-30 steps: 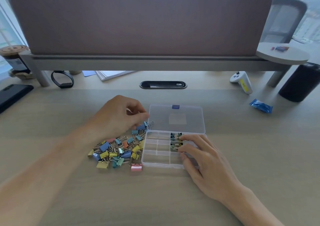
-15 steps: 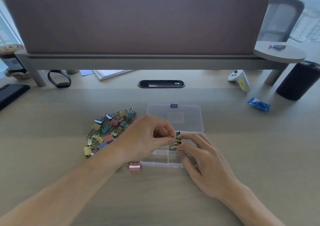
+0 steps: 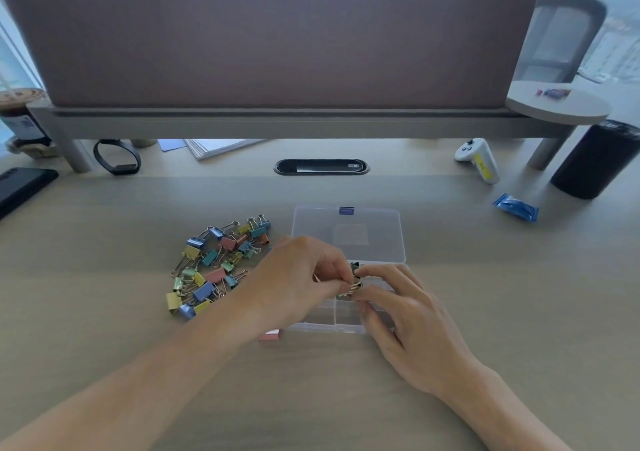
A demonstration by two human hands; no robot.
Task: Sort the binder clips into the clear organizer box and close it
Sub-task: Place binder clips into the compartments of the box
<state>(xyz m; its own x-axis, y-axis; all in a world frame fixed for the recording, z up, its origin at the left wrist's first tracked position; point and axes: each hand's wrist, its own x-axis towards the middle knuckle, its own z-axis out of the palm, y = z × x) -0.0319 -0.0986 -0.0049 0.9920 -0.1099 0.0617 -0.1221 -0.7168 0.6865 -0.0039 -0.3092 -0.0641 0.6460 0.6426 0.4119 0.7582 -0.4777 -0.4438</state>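
over the organizer box (image 3: 348,234), left hand (image 3: 298,284) pinches a binder clip (image 3: 354,286)

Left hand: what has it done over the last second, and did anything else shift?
The left hand left the pile of binder clips and moved right over the organizer box, its fingers now pinching a clip at a compartment beside the right hand. The right hand, open lid and stray pink clip stayed put.

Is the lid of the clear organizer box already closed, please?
No, the lid lies flat open behind the organizer box, while both hands work over its compartments.
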